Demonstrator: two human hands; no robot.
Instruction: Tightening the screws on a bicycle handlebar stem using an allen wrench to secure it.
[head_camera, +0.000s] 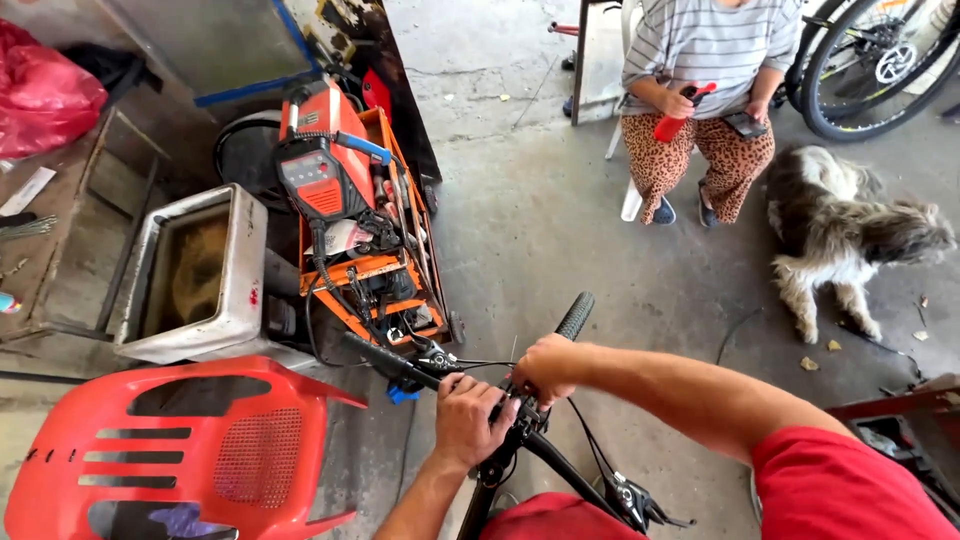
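A black bicycle handlebar (400, 365) with rubber grips (575, 316) runs across the lower middle of the head view, above the black frame tube (560, 470). My left hand (468, 418) is closed over the bar at the stem, just left of centre. My right hand (545, 368) grips the bar right beside it, fingers curled around the clamp area with thin cables (480, 363) running out to the left. Both hands touch each other at the stem. A brake lever (640, 503) shows at the bottom.
A red plastic chair (190, 450) stands at lower left. An orange cart with a welding machine (330, 180) and a white box (200, 275) sit ahead. A seated person (700, 90) holds a red bottle; a shaggy dog (850, 235) lies right; bicycle wheels (870, 60) behind.
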